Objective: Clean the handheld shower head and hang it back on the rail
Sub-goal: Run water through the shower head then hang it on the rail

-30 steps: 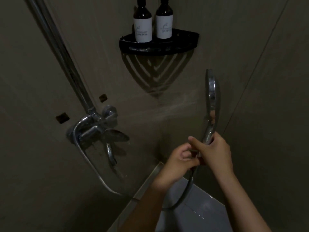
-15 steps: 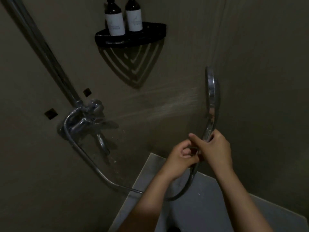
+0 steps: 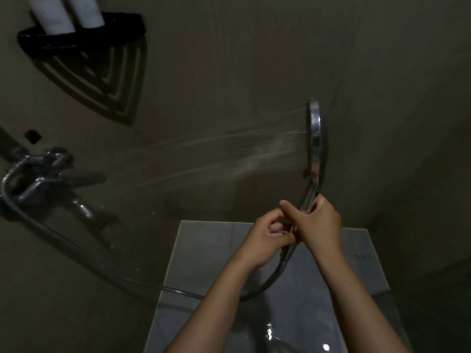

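Observation:
The chrome handheld shower head (image 3: 315, 138) stands upright, edge-on to me, spraying water leftward toward the wall. My right hand (image 3: 316, 225) grips its handle just below the head. Beside it, my left hand (image 3: 267, 235) curls round the lower end of the handle where the hose (image 3: 265, 284) joins. The hose loops down and left to the chrome mixer tap (image 3: 43, 174). Only the bottom end of the rail (image 3: 7, 141) shows at the far left edge.
A black corner shelf (image 3: 84, 39) with two white-labelled bottles (image 3: 51, 16) hangs at the upper left. A grey tiled ledge (image 3: 204, 250) with wet patches lies below my arms. Dark walls close in on all sides.
The view has swung to the right and down, so the shelf and tap have slid left in the frame. The spray from the head looks stronger. Both hands keep their hold on the handle.

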Demonstrator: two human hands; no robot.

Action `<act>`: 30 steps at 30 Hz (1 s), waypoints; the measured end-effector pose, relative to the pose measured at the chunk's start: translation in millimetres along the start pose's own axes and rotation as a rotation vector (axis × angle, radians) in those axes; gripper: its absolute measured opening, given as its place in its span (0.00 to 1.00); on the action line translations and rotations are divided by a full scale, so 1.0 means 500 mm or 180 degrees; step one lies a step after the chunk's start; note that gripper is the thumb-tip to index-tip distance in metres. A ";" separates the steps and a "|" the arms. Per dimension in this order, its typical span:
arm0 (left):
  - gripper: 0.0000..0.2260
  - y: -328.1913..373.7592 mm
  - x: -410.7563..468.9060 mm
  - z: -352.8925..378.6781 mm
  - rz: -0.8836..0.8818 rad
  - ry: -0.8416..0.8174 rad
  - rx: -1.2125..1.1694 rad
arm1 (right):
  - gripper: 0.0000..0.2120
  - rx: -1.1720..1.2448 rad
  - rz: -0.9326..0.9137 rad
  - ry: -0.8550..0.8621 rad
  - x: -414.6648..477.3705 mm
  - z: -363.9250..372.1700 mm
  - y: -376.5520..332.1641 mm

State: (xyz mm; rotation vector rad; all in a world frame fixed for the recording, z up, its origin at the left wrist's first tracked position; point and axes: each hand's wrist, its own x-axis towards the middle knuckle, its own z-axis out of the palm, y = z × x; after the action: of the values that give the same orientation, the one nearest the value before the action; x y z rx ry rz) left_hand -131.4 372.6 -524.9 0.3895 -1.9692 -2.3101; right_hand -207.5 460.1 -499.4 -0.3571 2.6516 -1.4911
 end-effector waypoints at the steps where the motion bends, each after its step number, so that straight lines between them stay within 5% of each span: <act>1: 0.14 -0.003 0.002 0.019 -0.0028 -0.0088 -0.0005 | 0.19 -0.0037 0.0039 0.0058 -0.003 -0.019 0.013; 20: 0.12 -0.135 0.024 0.476 -0.0295 -0.1263 0.0509 | 0.20 -0.0228 0.1009 0.1323 -0.105 -0.377 0.341; 30: 0.13 -0.178 0.023 0.593 -0.0427 -0.1259 0.0540 | 0.17 -0.0147 0.1132 0.1377 -0.129 -0.477 0.404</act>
State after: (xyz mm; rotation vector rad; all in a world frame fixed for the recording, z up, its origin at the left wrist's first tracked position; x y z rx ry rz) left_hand -205.4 669.6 -572.0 0.0772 -2.3966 -2.4631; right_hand -221.2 775.0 -549.4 0.4681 2.8541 -1.5259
